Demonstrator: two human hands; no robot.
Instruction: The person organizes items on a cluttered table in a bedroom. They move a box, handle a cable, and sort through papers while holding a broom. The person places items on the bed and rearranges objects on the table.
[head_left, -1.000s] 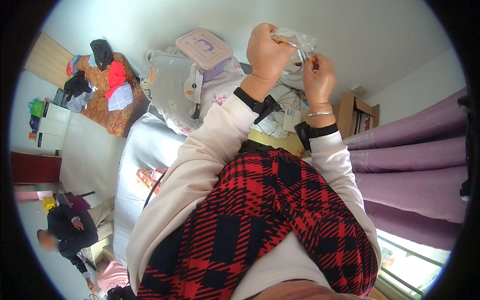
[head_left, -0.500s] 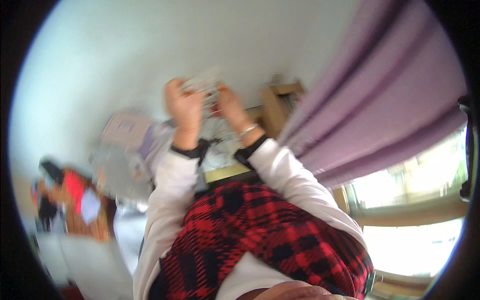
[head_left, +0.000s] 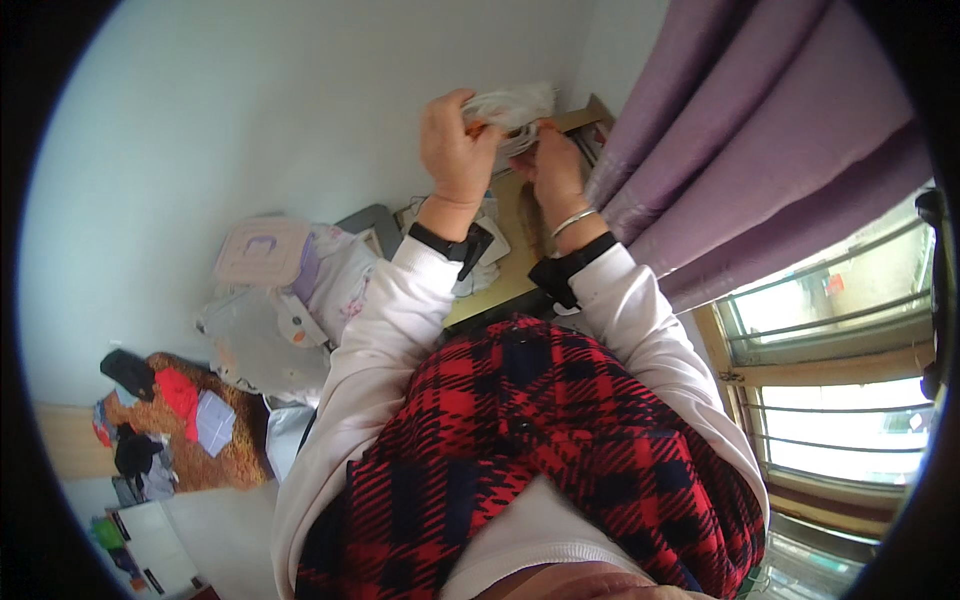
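Observation:
Both arms stretch out ahead of me, and my hands hold up a loose bundle of white strands (head_left: 512, 104), which looks like coiled cord. My left hand (head_left: 458, 152) grips its left end, with the thumb underneath and the fingers bent over it. At the lower right part of the bundle, the fingers of my right hand (head_left: 557, 168) are closed on it. Something orange shows beside the fingers of each hand; I cannot make out what it is. Below the hands lies a yellowish desk top (head_left: 516, 268) with white items on it, partly hidden by my wrists.
A purple curtain (head_left: 740, 170) hangs close on the right, beside a barred window (head_left: 830, 310). Behind my right hand stands a wooden shelf (head_left: 597, 112). To the left are a pink-lidded box (head_left: 262, 252), a pale plastic bag (head_left: 265, 335) and a brown fuzzy cover (head_left: 230, 465) with clothes.
My view has swung, and the hands with the white bundle now appear higher and farther right, closer to the curtain. Both hands still hold the bundle. The picture is sharper.

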